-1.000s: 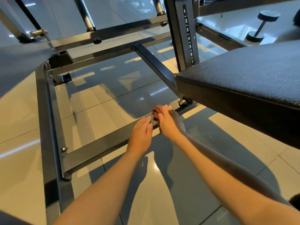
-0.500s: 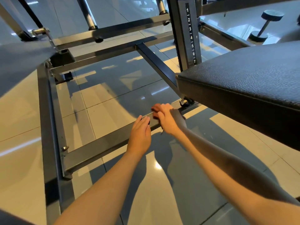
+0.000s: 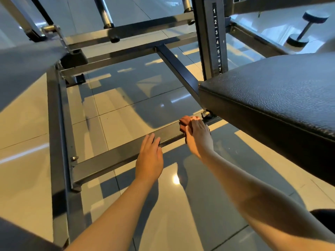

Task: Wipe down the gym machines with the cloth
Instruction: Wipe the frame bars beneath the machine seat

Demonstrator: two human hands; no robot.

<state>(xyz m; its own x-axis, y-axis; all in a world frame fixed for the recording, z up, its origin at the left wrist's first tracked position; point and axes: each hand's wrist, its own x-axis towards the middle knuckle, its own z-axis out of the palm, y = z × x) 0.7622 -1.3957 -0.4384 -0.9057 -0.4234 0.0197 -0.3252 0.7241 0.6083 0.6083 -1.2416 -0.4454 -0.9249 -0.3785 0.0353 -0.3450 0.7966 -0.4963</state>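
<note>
A reddish cloth (image 3: 184, 122) lies bunched on the low grey crossbar (image 3: 116, 156) of the machine frame, just in front of the black padded seat (image 3: 272, 98). My right hand (image 3: 198, 137) holds the cloth against the bar, its fingers laid over it and part of the cloth hidden beneath. My left hand (image 3: 149, 156) rests on the same bar a little to the left, fingers straight, holding nothing.
A bolt fitting (image 3: 206, 114) sits on the bar just beyond the cloth. A numbered upright post (image 3: 216, 38) rises behind the seat. The long side rail (image 3: 56, 124) runs down the left. A dumbbell (image 3: 306, 29) lies on the glossy tiled floor (image 3: 136, 98) at the far right.
My right hand has slid the cloth a little further right along the crossbar, toward the bolt fitting. The gap to my left hand has widened; the left hand stays put.
</note>
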